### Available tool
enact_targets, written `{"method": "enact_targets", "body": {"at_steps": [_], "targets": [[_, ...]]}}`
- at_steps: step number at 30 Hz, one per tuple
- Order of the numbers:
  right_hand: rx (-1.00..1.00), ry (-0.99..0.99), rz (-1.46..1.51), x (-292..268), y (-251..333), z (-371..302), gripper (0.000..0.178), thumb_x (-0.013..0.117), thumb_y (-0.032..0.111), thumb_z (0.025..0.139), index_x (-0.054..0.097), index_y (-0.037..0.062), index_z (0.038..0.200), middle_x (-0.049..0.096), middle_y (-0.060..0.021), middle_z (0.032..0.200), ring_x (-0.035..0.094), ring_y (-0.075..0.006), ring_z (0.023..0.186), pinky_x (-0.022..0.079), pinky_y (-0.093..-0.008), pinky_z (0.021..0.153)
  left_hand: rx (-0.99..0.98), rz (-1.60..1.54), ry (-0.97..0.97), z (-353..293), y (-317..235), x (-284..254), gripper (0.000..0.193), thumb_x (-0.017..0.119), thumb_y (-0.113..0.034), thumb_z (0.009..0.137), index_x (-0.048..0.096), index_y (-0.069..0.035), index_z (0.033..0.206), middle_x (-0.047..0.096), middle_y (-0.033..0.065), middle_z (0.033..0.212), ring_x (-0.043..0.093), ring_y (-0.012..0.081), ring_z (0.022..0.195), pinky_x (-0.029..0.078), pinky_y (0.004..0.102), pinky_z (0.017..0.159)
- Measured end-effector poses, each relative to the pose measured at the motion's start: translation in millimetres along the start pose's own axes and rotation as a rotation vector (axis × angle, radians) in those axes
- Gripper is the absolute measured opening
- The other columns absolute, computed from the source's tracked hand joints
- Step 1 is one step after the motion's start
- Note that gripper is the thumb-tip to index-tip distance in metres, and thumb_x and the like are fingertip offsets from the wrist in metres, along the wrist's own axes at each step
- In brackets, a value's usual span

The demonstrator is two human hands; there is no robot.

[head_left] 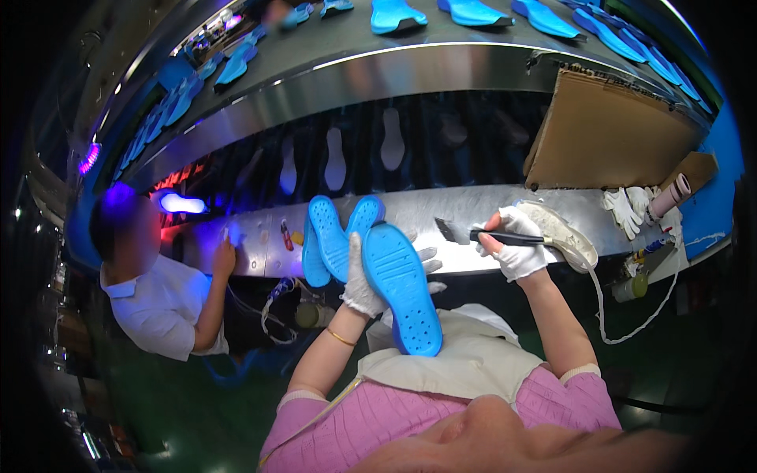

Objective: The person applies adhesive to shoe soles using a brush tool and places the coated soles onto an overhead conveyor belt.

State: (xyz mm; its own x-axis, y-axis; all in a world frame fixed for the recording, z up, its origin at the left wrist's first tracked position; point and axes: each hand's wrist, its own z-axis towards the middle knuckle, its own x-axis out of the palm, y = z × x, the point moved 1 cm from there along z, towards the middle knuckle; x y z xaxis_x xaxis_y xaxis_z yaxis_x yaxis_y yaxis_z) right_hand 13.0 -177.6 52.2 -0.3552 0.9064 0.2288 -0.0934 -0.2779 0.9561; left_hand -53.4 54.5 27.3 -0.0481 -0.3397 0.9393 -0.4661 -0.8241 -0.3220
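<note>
My left hand, in a pale glove, is closed around a blue shoe sole, held upright in front of my apron with its ridged, hole-dotted face showing. Fingertips show past the sole's right edge. My right hand, gloved with bare fingertips, grips a flat brush by its black handle. The dark bristles point left, apart from the sole. Several more blue soles rest on the metal ledge just beyond my left hand. Beside my right hand lies an off-white, sole-shaped dish, its inside partly hidden.
A conveyor belt carrying several blue soles runs across the back. Cardboard leans at the right, near white gloves and a pinkish tube. A white cord hangs down. At the left, a co-worker works at the metal ledge.
</note>
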Motion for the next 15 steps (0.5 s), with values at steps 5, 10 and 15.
{"method": "enact_targets", "body": {"at_steps": [5, 10, 15], "targets": [[-0.006, 0.072, 0.056, 41, 0, 13, 0.019, 0.067, -0.005, 0.077, 0.054, 0.0032, 0.088, 0.061, -0.0070, 0.079, 0.062, -0.0137, 0.069, 0.051, -0.0252, 0.064, 0.267, 0.211, -0.143, 15, 15, 3, 0.085, 0.036, -0.076, 0.079, 0.036, -0.012, 0.136, 0.047, 0.0161, 0.131, 0.046, 0.0362, 0.120, 0.040, 0.0489, 0.100], [-0.112, -0.010, -0.005, 43, -10, 23, 0.017, 0.066, -0.005, 0.078, 0.054, 0.0028, 0.088, 0.062, -0.0080, 0.079, 0.062, -0.0126, 0.067, 0.051, -0.0239, 0.061, 0.344, 0.039, -0.032, 30, 33, 4, 0.080, 0.033, -0.075, 0.081, 0.039, -0.015, 0.134, 0.050, 0.0138, 0.126, 0.052, 0.0306, 0.114, 0.045, 0.0451, 0.095], [-0.379, 0.093, -0.382, 49, -16, 15, 0.022, 0.066, -0.006, 0.078, 0.053, 0.0042, 0.092, 0.062, -0.0067, 0.083, 0.060, -0.0088, 0.070, 0.049, -0.0218, 0.063, 0.435, 0.181, -0.236, 45, 35, 9, 0.083, 0.037, -0.076, 0.079, 0.044, -0.009, 0.128, 0.053, 0.0111, 0.120, 0.055, 0.0252, 0.106, 0.047, 0.0384, 0.093]]}}
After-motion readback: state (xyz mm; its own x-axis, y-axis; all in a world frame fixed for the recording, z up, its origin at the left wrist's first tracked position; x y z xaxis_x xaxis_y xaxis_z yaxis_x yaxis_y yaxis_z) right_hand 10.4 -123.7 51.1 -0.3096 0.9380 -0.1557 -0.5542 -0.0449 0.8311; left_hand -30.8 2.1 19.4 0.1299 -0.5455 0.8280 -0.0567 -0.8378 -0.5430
